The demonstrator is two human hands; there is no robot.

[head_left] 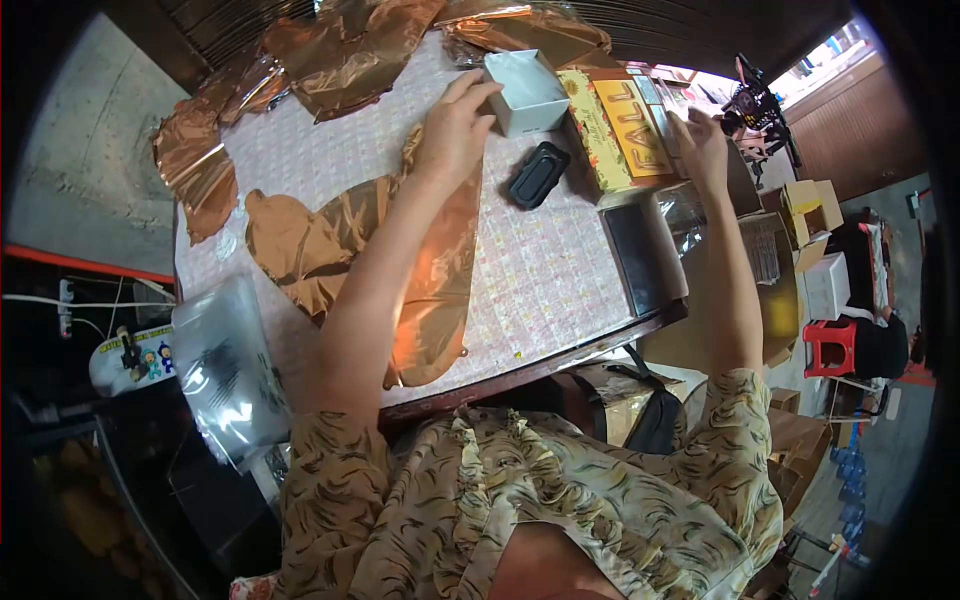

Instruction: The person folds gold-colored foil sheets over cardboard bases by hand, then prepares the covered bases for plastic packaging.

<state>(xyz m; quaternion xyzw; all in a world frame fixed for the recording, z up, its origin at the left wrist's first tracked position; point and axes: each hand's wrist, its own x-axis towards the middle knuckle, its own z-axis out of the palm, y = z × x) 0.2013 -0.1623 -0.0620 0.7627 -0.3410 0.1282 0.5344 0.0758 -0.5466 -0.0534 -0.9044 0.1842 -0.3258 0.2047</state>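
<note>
My left hand (458, 125) is at the left side of a small white box (526, 95), its fingertips touching the box's edge. Its thumb and fingers are apart. A black oval plastic piece (539, 175) lies on the table just below the white box. My right hand (703, 150) is at the right edge of a yellow box printed "FALL" (632, 130). Its fingers are bent and apart, and the fingertips are partly hard to make out. I see nothing held in it.
Copper-coloured foil balloons (300, 240) lie flat across the patterned tablecloth (540, 270). A stack of clear plastic bags (230, 365) hangs at the left table edge. At the right are a black device on a stand (757, 110), open cardboard boxes (812, 210) and a red stool (833, 347).
</note>
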